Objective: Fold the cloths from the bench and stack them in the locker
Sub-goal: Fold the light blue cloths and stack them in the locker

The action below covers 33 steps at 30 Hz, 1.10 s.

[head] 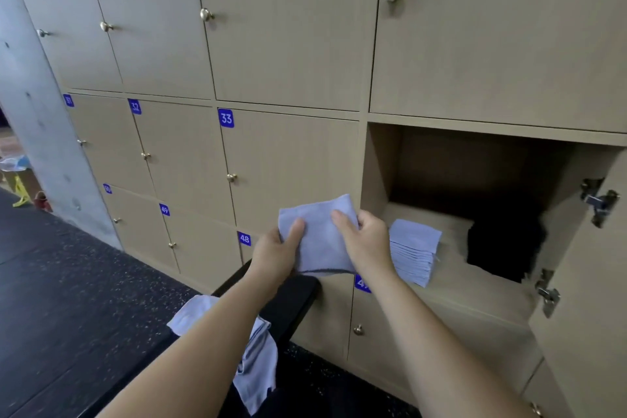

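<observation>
A folded light-blue cloth (319,241) is held in the air in front of the lockers. My left hand (276,254) grips its left edge, thumb on top. My right hand (366,241) pinches its upper right corner. Just to the right, the open locker (481,295) holds a stack of folded light-blue cloths (414,249) near its front left, with a dark pile (502,244) behind and to the right. Unfolded light-blue cloths (254,360) hang over the black bench (291,302) below my left arm.
The locker's door (590,282) stands open at the right with metal hinges showing. Shut numbered lockers with round knobs fill the wall. A concrete pillar (37,112) rises at the left above dark speckled floor (68,299).
</observation>
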### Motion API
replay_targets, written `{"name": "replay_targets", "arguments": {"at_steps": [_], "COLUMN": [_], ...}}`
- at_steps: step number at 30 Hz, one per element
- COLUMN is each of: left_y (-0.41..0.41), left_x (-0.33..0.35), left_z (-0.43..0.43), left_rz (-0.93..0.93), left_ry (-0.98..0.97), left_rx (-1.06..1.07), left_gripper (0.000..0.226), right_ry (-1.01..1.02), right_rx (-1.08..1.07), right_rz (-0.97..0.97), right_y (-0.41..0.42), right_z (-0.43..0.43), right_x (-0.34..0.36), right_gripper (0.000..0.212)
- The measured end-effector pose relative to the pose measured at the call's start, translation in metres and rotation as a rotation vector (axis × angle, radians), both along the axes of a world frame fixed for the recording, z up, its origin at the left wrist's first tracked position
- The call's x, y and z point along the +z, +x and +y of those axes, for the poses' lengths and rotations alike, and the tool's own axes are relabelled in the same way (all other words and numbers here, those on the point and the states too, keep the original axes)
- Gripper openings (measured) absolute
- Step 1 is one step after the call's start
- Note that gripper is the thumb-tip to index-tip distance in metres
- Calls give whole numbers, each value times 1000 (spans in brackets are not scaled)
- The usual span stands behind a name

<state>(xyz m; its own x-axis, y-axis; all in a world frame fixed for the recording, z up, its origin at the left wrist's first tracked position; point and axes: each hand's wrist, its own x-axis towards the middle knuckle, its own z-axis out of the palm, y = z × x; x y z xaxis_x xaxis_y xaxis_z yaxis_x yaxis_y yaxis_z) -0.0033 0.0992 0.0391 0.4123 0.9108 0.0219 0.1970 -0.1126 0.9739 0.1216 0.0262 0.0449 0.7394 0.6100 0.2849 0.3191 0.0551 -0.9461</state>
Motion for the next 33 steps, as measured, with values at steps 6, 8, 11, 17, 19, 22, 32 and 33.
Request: {"name": "replay_targets", "arguments": {"at_steps": [6, 8, 11, 17, 19, 22, 32, 33], "left_y": [31, 45, 71, 113, 126, 150, 255, 265], "left_x": [-12, -18, -29, -53, -62, -75, -84, -83], "left_z": [-6, -11, -18, -19, -15, -6, 44, 49], "left_rz": [101, 131, 123, 58, 68, 110, 149, 153], "left_ry": [236, 260, 214, 1, -50, -50, 31, 38], "left_rx": [22, -20, -75, -348, -395, -410, -337, -341], "left_gripper": [42, 43, 47, 26, 21, 19, 22, 21], "right_ry": [-132, -153, -170, -248, -274, -296, -319, -319], "right_rx": [100, 38, -108, -270, -282, -301, -372, -377], "right_rz": [135, 99, 35, 25, 37, 47, 7, 3], "right_y": [36, 48, 67, 113, 127, 148, 238, 248], "right_z": [-35, -46, -58, -71, -73, -71, -24, -20], "right_x": [-30, -39, -46, -72, -82, -96, -105, -104], "right_gripper": [29, 29, 46, 49, 51, 52, 42, 39]}}
